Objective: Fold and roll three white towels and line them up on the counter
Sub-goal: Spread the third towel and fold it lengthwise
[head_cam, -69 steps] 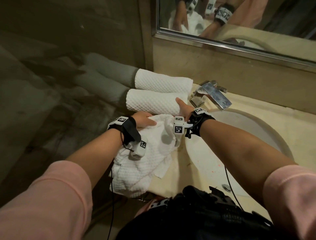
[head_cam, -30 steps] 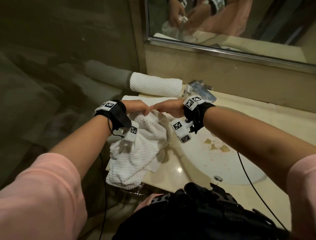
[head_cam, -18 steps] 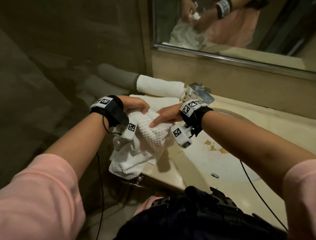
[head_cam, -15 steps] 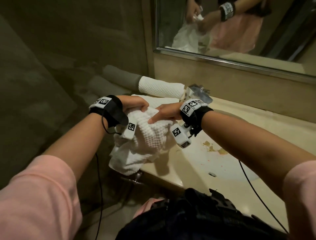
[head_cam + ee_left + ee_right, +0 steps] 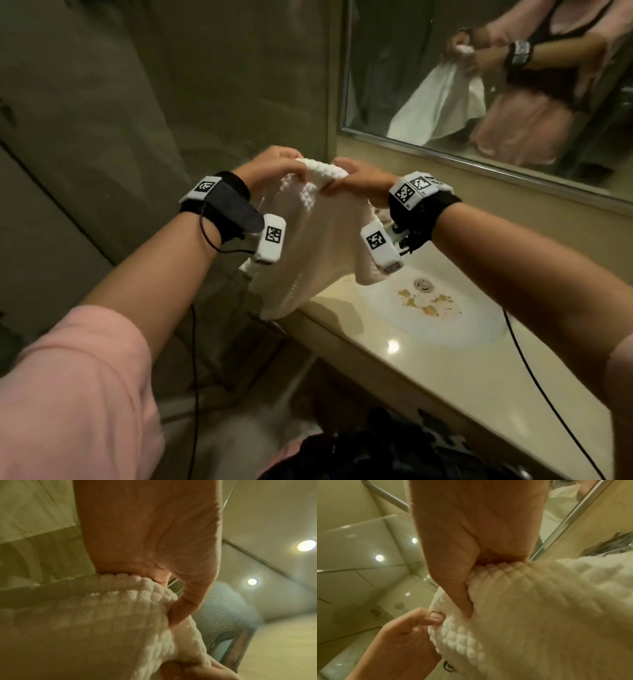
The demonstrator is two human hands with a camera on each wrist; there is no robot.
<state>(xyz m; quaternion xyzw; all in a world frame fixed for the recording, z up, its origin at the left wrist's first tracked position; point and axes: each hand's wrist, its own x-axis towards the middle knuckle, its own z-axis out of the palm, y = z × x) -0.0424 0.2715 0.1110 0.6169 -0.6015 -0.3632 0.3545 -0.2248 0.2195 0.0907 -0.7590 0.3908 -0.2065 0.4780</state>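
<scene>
Bathroom tabletop (image 5: 462, 373) by sink: towel (image 5: 318, 240) now lifted off left edge, left hand (image 5: 274, 168) and right hand (image 5: 359, 181) pinching top hem; third fold starting.

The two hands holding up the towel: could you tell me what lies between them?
Only a short bunched stretch of the white towel spans the gap between left hand and right hand; the head view shows it best.

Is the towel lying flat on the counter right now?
No: both the left hand and the right hand hold the towel up by its top edge, and it hangs over the counter edge.
</scene>
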